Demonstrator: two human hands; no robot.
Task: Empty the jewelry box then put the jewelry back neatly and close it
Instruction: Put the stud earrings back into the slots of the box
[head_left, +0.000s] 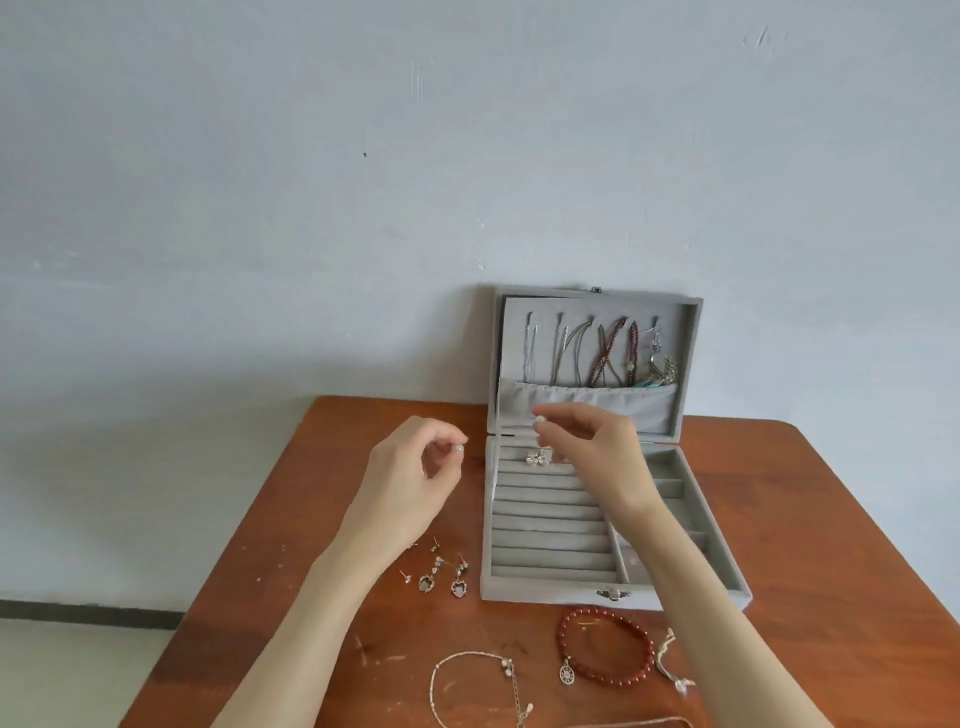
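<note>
Each hand (415, 462) (592, 441) pinches 1 pearl earring (458, 448) (540, 419) above the jewelry box's (550, 597) rear edge.

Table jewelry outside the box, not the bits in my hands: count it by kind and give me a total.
Heart drop earrings: 2
Small stud earrings: 3, maybe more behind the left arm
Red bead bracelet: 1
Thin chain bracelets: 3, two partly hidden
Total: 9 visible

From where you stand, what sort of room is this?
Probably a plain room at home: a bare pale wall, a worn wooden table pushed against it, and an open grey jewelry box with pieces laid out.
</note>
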